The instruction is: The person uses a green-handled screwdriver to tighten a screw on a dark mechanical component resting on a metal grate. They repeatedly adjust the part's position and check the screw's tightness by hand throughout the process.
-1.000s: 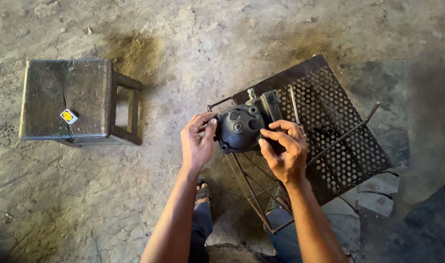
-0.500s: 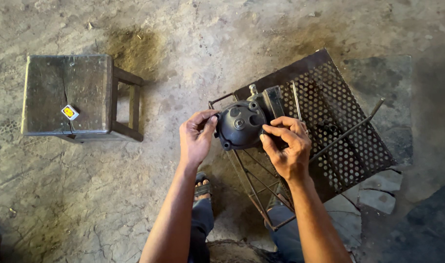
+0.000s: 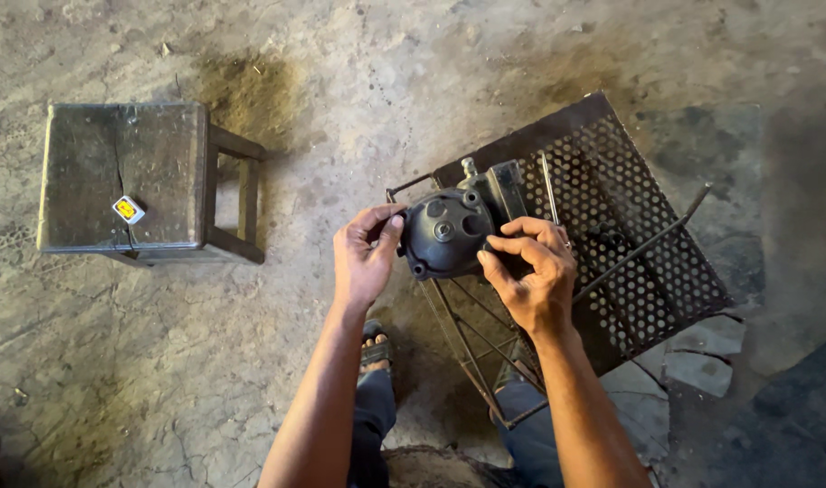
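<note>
Left hand [image 3: 366,258] and right hand [image 3: 532,271] grip a dark round metal part [image 3: 444,232] over a perforated stand [image 3: 612,226]; the part's right edge is hidden under the right-hand fingers.

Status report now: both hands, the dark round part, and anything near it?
Left hand and right hand both grip the dark round metal part. Part held over the perforated metal stand. Wooden stool stands apart, to the left.

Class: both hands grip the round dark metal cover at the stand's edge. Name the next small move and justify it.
Probably steady and seat it: the left hand and right hand flank the round metal cover, which is held against a part on the perforated stand and looks tilted.
</note>
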